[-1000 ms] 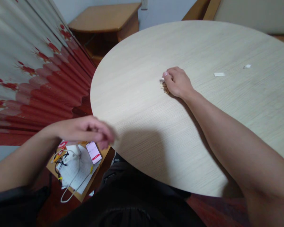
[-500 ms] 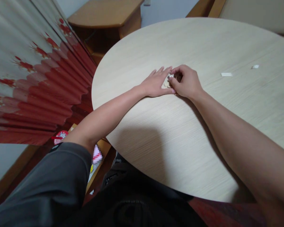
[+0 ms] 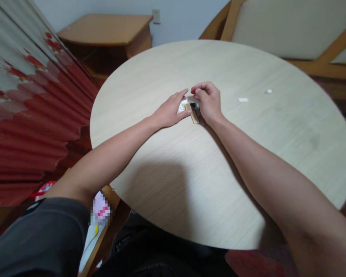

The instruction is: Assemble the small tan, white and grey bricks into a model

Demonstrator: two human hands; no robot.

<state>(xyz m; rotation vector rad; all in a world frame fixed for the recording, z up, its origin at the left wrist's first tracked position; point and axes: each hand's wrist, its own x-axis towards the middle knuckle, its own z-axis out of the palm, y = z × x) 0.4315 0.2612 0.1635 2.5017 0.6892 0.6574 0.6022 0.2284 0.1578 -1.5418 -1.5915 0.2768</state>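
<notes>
Head view: a thin tan strip (image 3: 195, 118) lies on the round table (image 3: 213, 200) between the two hands, its long axis slanting so that its near end points toward the wearer and a little right; its far end is covered.

Just left of it sits a small tan-and-white piece (image 3: 187, 107), glossy and pale with a toothed-looking tan patch, too small to make out fully; a dark part (image 3: 193, 105) shows beside it.

The left hand (image 3: 173, 109) frames the piece, thumb and fingers spread apart; the right hand (image 3: 210, 102) is curled, and whether its fingertips grip anything I cannot tell.

Bare tabletop runs to the near edge; rightward lie a white strip (image 3: 243, 100) and, farther along, a white scrap (image 3: 268, 91).
</notes>
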